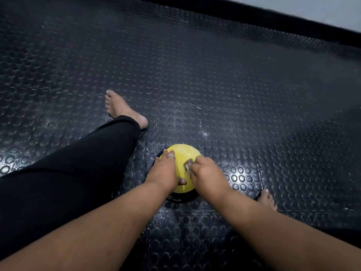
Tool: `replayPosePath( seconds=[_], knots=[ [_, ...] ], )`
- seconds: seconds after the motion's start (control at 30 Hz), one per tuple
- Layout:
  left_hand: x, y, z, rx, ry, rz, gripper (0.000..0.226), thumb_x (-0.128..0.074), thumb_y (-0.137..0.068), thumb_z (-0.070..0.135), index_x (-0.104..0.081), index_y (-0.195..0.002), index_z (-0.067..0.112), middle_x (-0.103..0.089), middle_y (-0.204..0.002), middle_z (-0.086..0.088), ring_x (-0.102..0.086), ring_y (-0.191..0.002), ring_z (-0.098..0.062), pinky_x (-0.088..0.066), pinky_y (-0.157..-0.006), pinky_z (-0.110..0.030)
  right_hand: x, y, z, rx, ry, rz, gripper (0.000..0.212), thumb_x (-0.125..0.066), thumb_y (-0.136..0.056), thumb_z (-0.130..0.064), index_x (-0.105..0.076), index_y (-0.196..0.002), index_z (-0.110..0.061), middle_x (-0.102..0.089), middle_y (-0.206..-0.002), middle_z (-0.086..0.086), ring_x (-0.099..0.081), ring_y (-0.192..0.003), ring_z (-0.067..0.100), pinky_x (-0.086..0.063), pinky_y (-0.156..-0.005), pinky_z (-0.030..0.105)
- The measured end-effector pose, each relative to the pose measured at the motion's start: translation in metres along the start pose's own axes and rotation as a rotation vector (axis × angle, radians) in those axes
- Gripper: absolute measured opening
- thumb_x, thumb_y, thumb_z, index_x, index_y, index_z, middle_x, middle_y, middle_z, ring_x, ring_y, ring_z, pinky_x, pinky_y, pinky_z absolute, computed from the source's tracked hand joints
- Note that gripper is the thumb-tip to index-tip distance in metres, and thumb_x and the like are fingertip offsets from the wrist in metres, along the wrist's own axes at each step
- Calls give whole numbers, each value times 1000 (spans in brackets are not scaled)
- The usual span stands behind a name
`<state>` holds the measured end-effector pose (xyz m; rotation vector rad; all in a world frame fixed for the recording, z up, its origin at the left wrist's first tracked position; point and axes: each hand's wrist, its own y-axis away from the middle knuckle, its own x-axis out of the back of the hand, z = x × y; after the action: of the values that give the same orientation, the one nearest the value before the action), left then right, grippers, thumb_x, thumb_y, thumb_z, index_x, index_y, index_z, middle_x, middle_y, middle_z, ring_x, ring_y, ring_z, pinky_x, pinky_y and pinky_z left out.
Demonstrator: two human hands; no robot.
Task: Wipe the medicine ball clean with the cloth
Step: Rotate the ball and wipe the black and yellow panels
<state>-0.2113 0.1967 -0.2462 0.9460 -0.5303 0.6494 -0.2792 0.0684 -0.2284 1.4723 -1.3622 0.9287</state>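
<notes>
Ball: yellow medicine ball (182, 153) on the studded floor mat (234, 94), between the feet.
Left hand (164, 171): fingers spread, steadying it.
Right hand (205, 173): pinching the cloth (188, 164) against the top.
Progress: mid-wipe; pale smudges remain.

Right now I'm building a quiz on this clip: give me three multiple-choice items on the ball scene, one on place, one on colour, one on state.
1. Where does the ball rest?
A. On the studded floor
B. On a table
C. In the person's lap

2. What colour is the ball's top?
A. Red
B. Yellow
C. White

3. What is the right hand doing?
A. Hanging idle
B. Resting flat on the floor
C. Holding the cloth on the ball

Answers:
1. A, the ball sits on the dark studded floor between the legs.
2. B, the upper surface is plainly yellow above a black base.
3. C, its fingers hold the grey cloth on the ball, while the left hand steadies the other side.
</notes>
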Motion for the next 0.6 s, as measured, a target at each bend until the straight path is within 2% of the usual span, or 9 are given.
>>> replayPosePath(
  seconds=[0.07,0.13,0.2,0.23,0.3,0.33,0.47,0.53,0.6],
  knots=[
    [-2,1,-2,1,7,-11,106,-78,-81,35,-7,-156,12,-4,-164,-6,-15,-148,-29,-25,-118,-41,-3,10,-3,114,-13,-46,20,-75,-70,-11,-72,-89,-16,-55,-74,0,-55,-66,24,-50,-47,31],
    [-1,0,-3,3,1,-13,106,-77,-81,36,-6,-156,12,-3,-164,-6,-14,-149,-29,-25,-118,-41,-6,10,2,153,19,-52,23,-80,-65,-12,-73,-85,-19,-55,-70,-3,-54,-63,21,-49,-43,30],
    [0,-2,-1,-5,-2,-10,107,-78,-80,36,-7,-156,12,-4,-164,-6,-14,-149,-28,-24,-118,-41,-3,5,5,110,26,-26,19,-77,-70,-11,-74,-88,-17,-57,-74,0,-54,-66,24,-52,-50,35],
    [1,-1,1,-7,-11,-11,108,-79,-79,37,-7,-156,12,-4,-164,-6,-14,-149,-28,-24,-118,-41,-1,2,5,39,19,2,18,-72,-76,-11,-74,-94,-16,-58,-80,2,-54,-74,26,-53,-58,37],
    [1,-1,2,-8,-33,-14,108,-79,-79,37,-7,-156,12,-4,-164,-5,-14,-148,-28,-25,-118,-41,1,0,6,-114,-7,29,23,-56,-89,-13,-70,-108,-15,-58,-96,4,-50,-92,26,-47,-74,34],
    [0,-1,3,-5,-38,-11,108,-79,-79,37,-7,-156,12,-4,-164,-5,-15,-148,-28,-26,-118,-41,2,0,5,-121,1,23,25,-54,-90,-13,-68,-110,-15,-57,-99,5,-50,-95,27,-45,-75,34],
    [-2,-3,-1,-10,-23,10,90,-68,-90,29,-9,-155,12,-4,-164,-6,-18,-147,-28,-28,-116,-40,-3,8,-5,110,11,-45,22,-77,-64,-6,-73,-85,-13,-57,-72,2,-54,-65,26,-50,-48,34],
    [-1,-3,-1,-14,-35,8,86,-63,-93,31,-8,-156,12,-3,-164,-6,-19,-147,-29,-28,-116,-40,-10,7,-4,125,24,-34,19,-78,-65,-8,-74,-82,-15,-57,-69,0,-52,-62,25,-51,-46,34],
    [0,-4,1,-15,-28,-12,97,-71,-87,37,-7,-156,11,-4,-164,-7,-18,-147,-30,-27,-117,-40,-9,5,-3,53,-2,10,15,-72,-74,-10,-75,-87,-16,-60,-76,1,-53,-68,27,-52,-54,38]
  ],
)
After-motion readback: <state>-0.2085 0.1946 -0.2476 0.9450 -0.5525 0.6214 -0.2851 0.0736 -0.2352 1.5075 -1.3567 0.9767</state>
